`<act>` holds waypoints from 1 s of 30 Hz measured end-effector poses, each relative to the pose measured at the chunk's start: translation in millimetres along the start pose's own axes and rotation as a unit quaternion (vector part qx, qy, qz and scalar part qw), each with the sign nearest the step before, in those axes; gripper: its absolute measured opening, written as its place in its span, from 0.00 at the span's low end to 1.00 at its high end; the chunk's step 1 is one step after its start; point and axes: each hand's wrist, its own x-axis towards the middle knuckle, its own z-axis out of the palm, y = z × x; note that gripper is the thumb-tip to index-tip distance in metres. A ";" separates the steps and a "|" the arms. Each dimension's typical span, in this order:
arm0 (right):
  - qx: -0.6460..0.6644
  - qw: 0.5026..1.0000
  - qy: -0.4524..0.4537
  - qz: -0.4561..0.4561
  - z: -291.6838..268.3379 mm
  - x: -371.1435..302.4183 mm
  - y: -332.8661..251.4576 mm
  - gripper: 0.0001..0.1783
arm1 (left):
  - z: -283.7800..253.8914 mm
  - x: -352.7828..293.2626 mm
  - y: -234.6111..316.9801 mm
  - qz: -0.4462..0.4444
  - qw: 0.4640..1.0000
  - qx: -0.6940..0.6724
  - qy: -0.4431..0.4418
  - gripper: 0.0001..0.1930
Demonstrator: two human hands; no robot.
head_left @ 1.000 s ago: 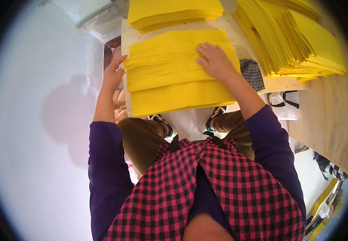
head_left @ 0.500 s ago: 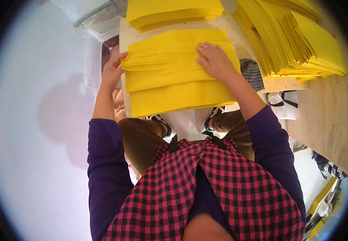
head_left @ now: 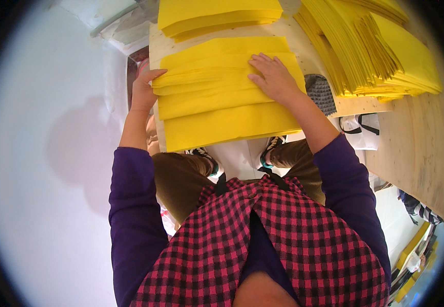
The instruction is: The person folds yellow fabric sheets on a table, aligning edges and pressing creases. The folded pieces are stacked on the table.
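Note:
In front of me on the wooden table lies a stack of yellow fabric sheets [head_left: 217, 120], its upper layers fanned into overlapping strips. My left hand [head_left: 145, 88] is closed on the left edge of the fanned sheets, thumb on top and the other fingers hidden beneath. Resting flat on the right part of the stack is my right hand [head_left: 273, 77], palm down with its fingers spread. It presses on the top sheet and holds nothing.
Beyond the stack is another thick yellow pile [head_left: 219, 18]. Several folded yellow bundles [head_left: 360, 51] lie at the far right. A grey textured piece [head_left: 319, 94] sits beside my right wrist. A white bag with black handles [head_left: 360, 132] is lower right. A white wall [head_left: 43, 169] stands left.
The left fingers have closed over the sheets' left edge, and the fine layers there have spread into wider strips. My right hand stays nearly in place.

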 end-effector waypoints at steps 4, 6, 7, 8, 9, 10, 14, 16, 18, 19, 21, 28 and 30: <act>0.002 1.000 -0.005 -0.002 -1.4 -0.2 0.0 0.27 | 0.1 3.7 -1.4 0.033 0.999 0.040 0.002 0.14; 0.002 1.000 -0.008 -0.002 -2.1 -0.4 -0.3 0.27 | 0.6 6.9 -1.0 0.041 0.999 0.013 0.010 0.14; 0.002 1.000 -0.008 -0.003 -2.2 -0.5 -0.6 0.27 | 0.5 8.3 -0.4 0.045 0.999 0.008 0.013 0.14; 0.001 1.000 -0.009 -0.001 -2.4 -0.4 -0.9 0.27 | 0.6 9.3 0.4 0.032 0.999 -0.003 0.010 0.14; 0.001 1.000 -0.009 -0.003 -2.7 -0.6 -1.0 0.27 | 1.4 10.0 1.4 0.018 1.000 -0.015 0.006 0.14; 0.000 1.000 -0.010 -0.003 -2.9 -0.8 -1.1 0.27 | 1.8 10.8 2.4 0.012 1.000 -0.013 0.002 0.14; -0.007 1.000 -0.018 -0.002 -3.1 -0.2 -1.9 0.28 | 1.3 13.5 4.9 0.024 0.999 -0.030 -0.027 0.15; -0.009 1.000 -0.020 -0.002 -3.3 -0.5 -2.2 0.28 | 0.4 15.0 4.9 0.023 0.999 -0.020 -0.040 0.15; -0.010 1.000 -0.021 -0.001 -3.3 -0.8 -2.1 0.28 | -0.4 12.6 4.6 0.019 0.999 -0.031 -0.037 0.15; -0.010 1.000 -0.022 0.000 -3.4 -0.9 -2.3 0.28 | -1.3 11.1 4.6 0.027 0.999 -0.020 -0.037 0.16; -0.010 1.000 -0.023 0.002 -3.2 -1.1 -2.2 0.28 | -4.6 7.5 4.5 0.016 0.999 -0.024 -0.034 0.16; -0.010 1.000 -0.021 -0.003 -2.4 -0.7 -1.3 0.29 | -10.3 3.8 9.5 0.032 0.999 -0.004 -0.029 0.16; -0.008 1.000 -0.020 -0.003 -2.4 -0.9 -1.0 0.29 | -9.0 6.9 11.1 0.021 0.999 -0.006 -0.025 0.16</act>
